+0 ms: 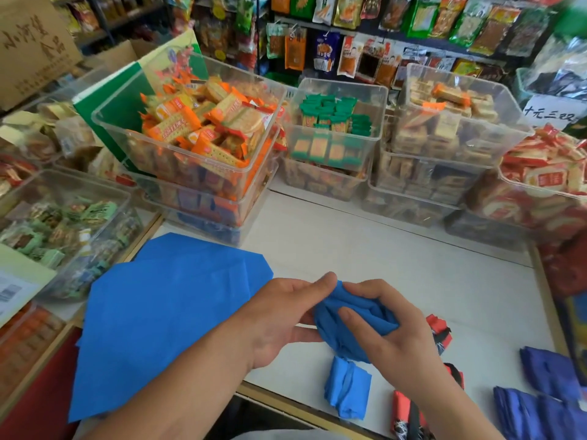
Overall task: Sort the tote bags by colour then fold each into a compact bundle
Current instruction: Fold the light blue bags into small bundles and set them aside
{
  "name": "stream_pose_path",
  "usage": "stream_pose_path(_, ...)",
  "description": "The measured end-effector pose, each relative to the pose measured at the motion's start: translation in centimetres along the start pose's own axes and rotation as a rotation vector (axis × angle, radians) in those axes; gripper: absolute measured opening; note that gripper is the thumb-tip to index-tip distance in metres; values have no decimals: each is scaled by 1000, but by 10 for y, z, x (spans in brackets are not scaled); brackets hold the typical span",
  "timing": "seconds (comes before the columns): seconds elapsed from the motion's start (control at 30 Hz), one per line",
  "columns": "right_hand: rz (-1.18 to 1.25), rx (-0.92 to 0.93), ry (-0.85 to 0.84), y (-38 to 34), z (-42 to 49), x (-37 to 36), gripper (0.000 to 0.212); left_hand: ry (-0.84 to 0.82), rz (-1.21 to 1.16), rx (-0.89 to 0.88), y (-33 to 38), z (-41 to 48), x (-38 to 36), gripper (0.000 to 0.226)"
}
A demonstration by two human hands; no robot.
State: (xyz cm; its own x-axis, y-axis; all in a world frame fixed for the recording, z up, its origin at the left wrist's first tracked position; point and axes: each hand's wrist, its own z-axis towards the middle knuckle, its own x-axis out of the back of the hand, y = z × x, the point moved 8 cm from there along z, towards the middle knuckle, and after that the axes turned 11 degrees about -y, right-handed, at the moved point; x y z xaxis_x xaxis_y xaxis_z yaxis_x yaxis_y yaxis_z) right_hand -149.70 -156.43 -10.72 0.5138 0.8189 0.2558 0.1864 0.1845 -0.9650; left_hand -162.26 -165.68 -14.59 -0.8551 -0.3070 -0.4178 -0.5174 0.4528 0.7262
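Centrally, low in the head view, a person's two bare hands held a crumpled blue tote bag just above a white counter. The left hand pinched the bag's left side between thumb and fingers. The right hand curled round its right side, thumb pressed into the cloth, so both hands were closed on the same bag.

Left of the hands, a pile of flat blue bags lay spread open, covering the counter's near left corner and hanging over its edge. Directly below the held bag, a folded blue bundle rested on the counter near the front edge. Beside and under the right wrist lay red bundles with black straps; perhaps three, though the arm hid part of them. Farther right, at the near right corner, sat darker blue bundles, well apart from the light blue ones.

Behind the working space, stacked clear plastic bins lined the back of the counter. One held orange-wrapped biscuits, the next green packets, and others pale or red wrappers. Hanging snack packets filled the wall racks beyond.
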Motion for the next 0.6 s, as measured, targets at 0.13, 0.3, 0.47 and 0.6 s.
stream_pose_path(0.13,-60,53,-60,-4,-2,2,33,-68,36,16,-2,-3,-1,44)
stream_pose_path(0.3,-70,44,-79,-7,-5,-4,40,-48,92,-60,7,-3,-3,8)
stream_pose_path(0.47,-52,-54,2,3,-2,-2,33,197,409,-220,17,-2,5,10)
stream_pose_path(0.6,-38,-38,-20,3,4,-2,35,302,649,-388,27,-6,1,14)
